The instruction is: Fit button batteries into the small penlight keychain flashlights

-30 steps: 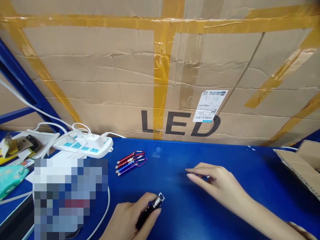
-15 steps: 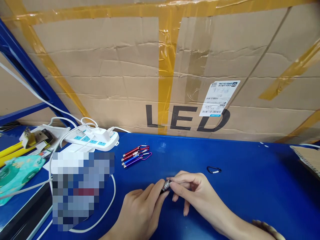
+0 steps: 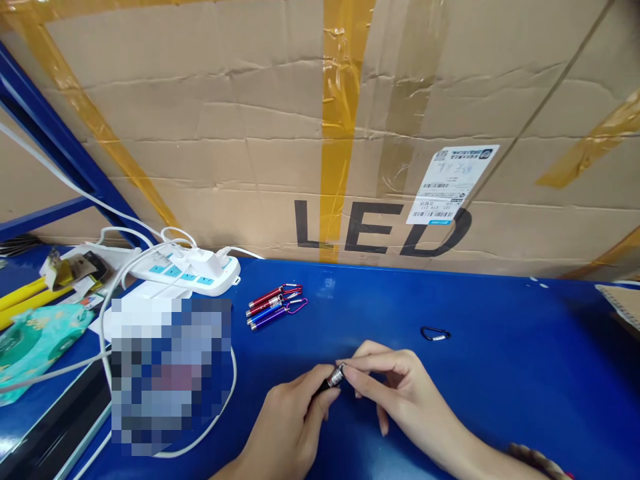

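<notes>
My left hand (image 3: 297,417) grips a small black keychain flashlight (image 3: 336,377) with a silver, label-like band. At its upper right end, my right hand (image 3: 395,380) pinches the tip between thumb and index finger, its other fingers loosely curled. Most of the barrel is hidden inside my left hand. Beyond my hands, several similar keychain flashlights (image 3: 273,307) in red, blue and purple lie side by side, with carabiner clips at their right ends. A loose black carabiner (image 3: 435,333) rests on the blue table to the right.
A large taped cardboard box (image 3: 250,133) stands along the back of the blue table (image 3: 500,400). To the left are a white power strip (image 3: 220,280), white cables, a green soft pack (image 3: 45,343), yellow rods (image 3: 30,303) and a pixelated area. A cardboard edge (image 3: 620,307) shows at far right.
The view has shifted slightly. My hands remain together at the flashlight, and slightly more of its silver band shows between them.
</notes>
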Demonstrator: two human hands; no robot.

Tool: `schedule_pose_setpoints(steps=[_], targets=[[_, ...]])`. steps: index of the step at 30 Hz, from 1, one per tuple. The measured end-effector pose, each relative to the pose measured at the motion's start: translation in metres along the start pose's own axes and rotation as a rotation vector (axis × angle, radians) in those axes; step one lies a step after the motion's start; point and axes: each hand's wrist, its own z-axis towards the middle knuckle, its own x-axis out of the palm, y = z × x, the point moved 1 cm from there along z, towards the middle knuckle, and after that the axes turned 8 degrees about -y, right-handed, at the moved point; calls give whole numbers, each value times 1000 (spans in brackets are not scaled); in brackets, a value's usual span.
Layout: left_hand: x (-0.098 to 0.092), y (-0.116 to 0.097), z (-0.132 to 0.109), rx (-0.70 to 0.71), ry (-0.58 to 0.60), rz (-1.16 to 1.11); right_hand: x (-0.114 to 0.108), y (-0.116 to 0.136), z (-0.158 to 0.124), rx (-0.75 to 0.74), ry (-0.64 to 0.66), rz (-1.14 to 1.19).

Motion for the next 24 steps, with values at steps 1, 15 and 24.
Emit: schedule_pose_setpoints(steps=[1,15,24], targets=[[0,0,0,-19,15,-9,0,-1,0,9,1,-5],[1,4,4,-120,36,-98,0,-8,1,32,-18,-25],[3,2,-4,-26,5,-181,6,-2,-2,-108,-148,-137]])
